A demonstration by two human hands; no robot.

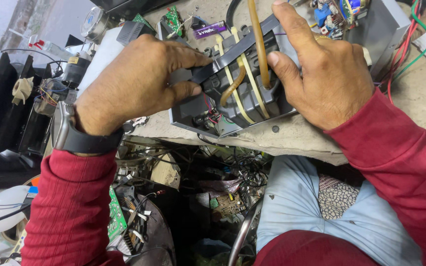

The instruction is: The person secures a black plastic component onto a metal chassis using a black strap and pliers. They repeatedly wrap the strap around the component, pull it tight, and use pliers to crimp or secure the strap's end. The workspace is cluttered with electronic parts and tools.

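While both hands close around it, the grey plastic housing point(232, 93) lies tilted at the near edge of the stone tabletop point(297, 140), its open side facing up. Cream straps point(245, 81) run across its inside, and a brown tube point(258, 44) rises from a socket in the middle and leaves the picture at the top; a second, shorter brown tube point(232, 88) curves beside it. Small red and black wires point(208, 116) show at the housing's lower left corner, but where they lead is lost in shadow. Much of the housing's left end and right side is covered by the hands.

The left hand point(134, 83) is curled, thumb and fingers pinching a dark bar point(223, 61) that crosses the housing's top. A grey watch point(67, 130) sits on that wrist above a red sleeve point(67, 207). The right hand point(321, 74) lies spread on the housing's right side, with the forefinger stretched up along the top edge and the thumb pressing down just beside the brown tube; whether its hidden fingers grip anything I cannot tell.

Behind the right hand stands a grey metal box point(385, 29) with red and green wires point(410, 44), cut off by the frame. A purple lighter point(210, 30) lies at the far edge. Under the tabletop a heap of green circuit boards point(117, 216) and tangled cables is hard to sort out.
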